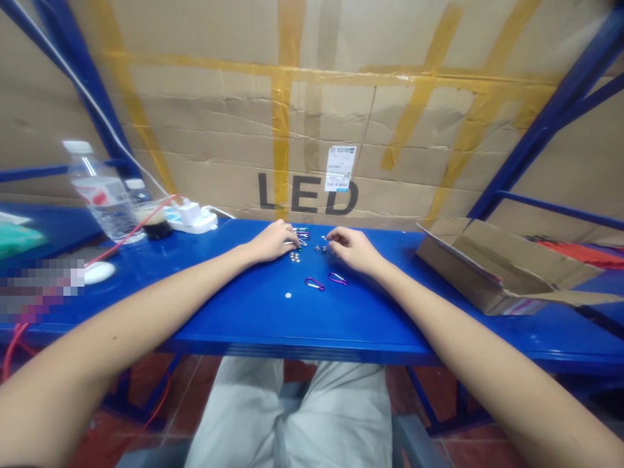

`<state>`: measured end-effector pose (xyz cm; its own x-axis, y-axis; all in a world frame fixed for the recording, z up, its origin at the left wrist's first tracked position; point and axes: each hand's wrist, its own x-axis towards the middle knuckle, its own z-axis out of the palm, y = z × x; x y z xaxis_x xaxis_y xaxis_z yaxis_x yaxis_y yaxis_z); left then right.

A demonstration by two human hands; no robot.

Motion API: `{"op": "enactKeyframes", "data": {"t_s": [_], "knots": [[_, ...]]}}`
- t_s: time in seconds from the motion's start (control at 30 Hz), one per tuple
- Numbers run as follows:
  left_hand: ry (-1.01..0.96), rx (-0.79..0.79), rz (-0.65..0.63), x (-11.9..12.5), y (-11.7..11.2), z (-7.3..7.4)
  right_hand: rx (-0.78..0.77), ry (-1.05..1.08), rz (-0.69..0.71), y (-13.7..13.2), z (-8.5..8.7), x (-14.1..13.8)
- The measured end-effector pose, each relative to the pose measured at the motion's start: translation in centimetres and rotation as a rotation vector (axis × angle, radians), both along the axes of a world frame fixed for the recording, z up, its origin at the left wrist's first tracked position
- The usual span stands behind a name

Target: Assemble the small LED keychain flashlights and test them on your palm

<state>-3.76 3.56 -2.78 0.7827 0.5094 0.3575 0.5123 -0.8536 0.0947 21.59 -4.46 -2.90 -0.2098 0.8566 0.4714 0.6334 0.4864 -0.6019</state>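
My left hand point(275, 242) lies on the blue table with its fingers bent over the near end of a small heap of coloured carabiners point(303, 233). A silvery bar of one shows at its fingertips, and the hand seems closed on it. Across from it, my right hand point(355, 249) has thumb and forefinger apart, beside a few tiny metal pieces point(324, 249). Several small shiny metal pieces point(295, 257) sit in a cluster just below my left fingers. Closer to me lie two purple carabiners, one on the left point(314, 284) and one on the right point(338, 279).
A small white disc point(288, 296) lies on the blue table point(234, 312). To the right stands an open cardboard box point(463, 273). Leftward are a water bottle point(104, 195), a dark-liquid bottle point(156, 224), a power strip point(197, 221) and red cables. A large cardboard sheet point(219, 130) backs the table.
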Motion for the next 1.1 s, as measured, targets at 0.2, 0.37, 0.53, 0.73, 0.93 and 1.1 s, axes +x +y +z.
{"op": "enactKeyframes", "data": {"t_s": [0.2, 0.37, 0.53, 0.73, 0.93, 1.1], "knots": [[-0.001, -0.052, 0.099, 0.2, -0.3, 0.3, 0.004, -0.009, -0.006, -0.1, 0.3, 0.0], [-0.025, -0.122, 0.096, -1.6, -0.4, 2.1, -0.012, -0.014, -0.026, 0.0, 0.2, 0.3], [0.121, -0.12, 0.185, -3.0, -0.4, 2.8, -0.029, -0.012, -0.024, 0.3, -0.1, 0.4], [0.144, -0.038, 0.135, -2.4, 0.2, 1.4, -0.026, -0.002, -0.011, 0.4, -0.2, 0.5], [0.09, 0.064, 0.151, -2.0, 0.1, 1.6, -0.024, -0.006, -0.015, 0.2, 0.0, 0.4], [0.005, -0.079, -0.01, -1.6, -2.6, 3.8, -0.021, -0.024, -0.024, -0.1, 0.4, 0.3]]}}
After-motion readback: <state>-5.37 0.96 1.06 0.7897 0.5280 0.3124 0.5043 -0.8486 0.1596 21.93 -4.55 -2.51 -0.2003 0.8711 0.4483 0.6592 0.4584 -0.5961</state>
